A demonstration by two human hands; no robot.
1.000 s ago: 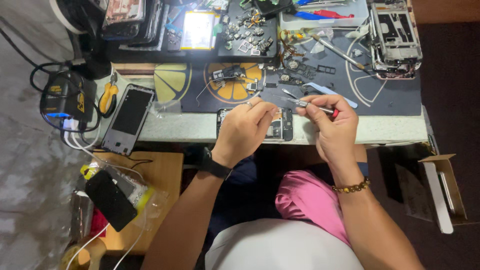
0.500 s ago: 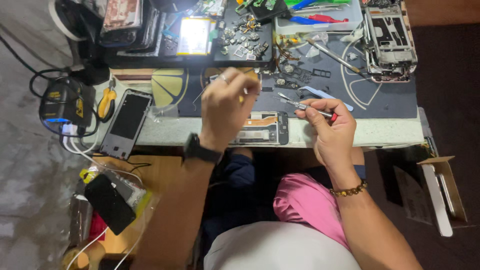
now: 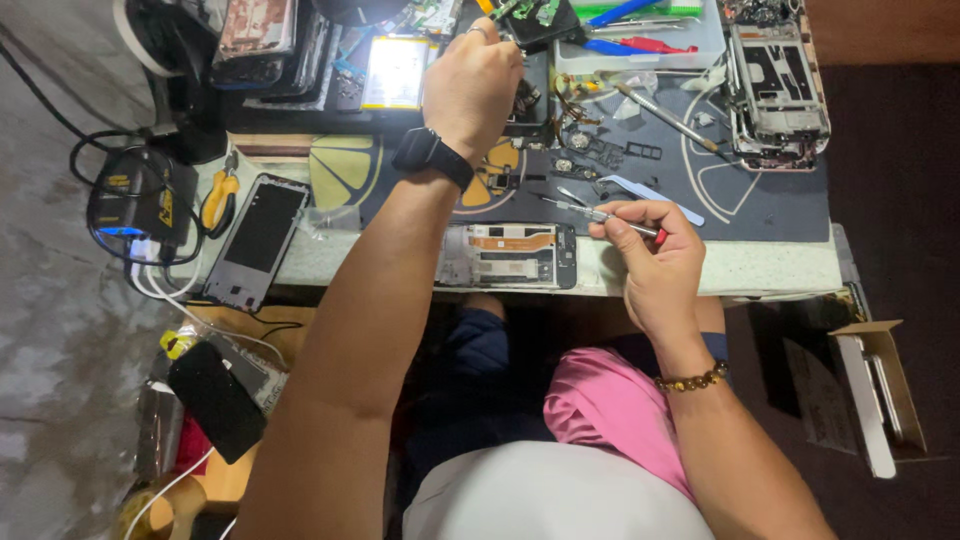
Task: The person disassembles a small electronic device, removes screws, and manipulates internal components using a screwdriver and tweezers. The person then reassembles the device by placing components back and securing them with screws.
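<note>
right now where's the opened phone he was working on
In the head view the opened phone lies flat at the near edge of the bench, between the two forearms, just left of the right hand, with no hand on it.

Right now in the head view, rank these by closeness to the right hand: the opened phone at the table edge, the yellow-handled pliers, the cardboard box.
From the right hand, which holds a screwdriver:
1. Opened phone, just left of it at the table edge.
2. Cardboard box, lower right, off the table.
3. Yellow-handled pliers, far left.
</note>
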